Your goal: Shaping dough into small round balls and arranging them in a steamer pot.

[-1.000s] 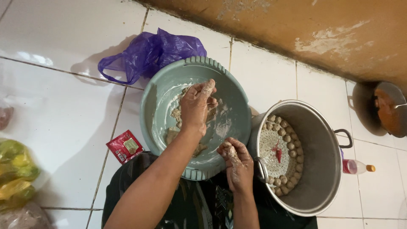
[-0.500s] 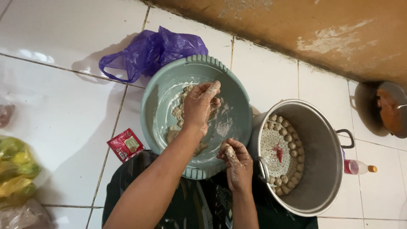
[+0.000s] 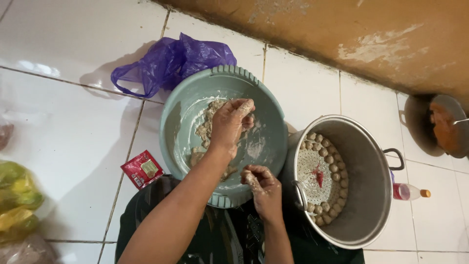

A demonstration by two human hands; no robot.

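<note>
A round teal basin [image 3: 185,105] stands on the white tiled floor and holds pale beige paste [image 3: 207,122] smeared over its bottom. My left hand [image 3: 229,124] reaches into the basin, its fingers closed on a clump of the paste. My right hand [image 3: 263,188] hovers over the basin's near right rim, coated in paste, with its fingers curled around a small lump. Just to the right stands a steel pot [image 3: 364,195] with a perforated tray [image 3: 308,171]. Several small paste balls [image 3: 332,159] line the tray's edge.
A crumpled purple plastic bag [image 3: 168,63] lies behind the basin and a small red sachet [image 3: 141,168] to its left. Yellow-green bags [image 3: 17,200] sit at the left edge. A small bottle [image 3: 408,191] and a dark pan [image 3: 439,124] lie right of the pot, below a brown wall.
My left hand has stayed in the basin, working the paste with small finger movements. My right hand has shifted slightly left by the basin's rim.
</note>
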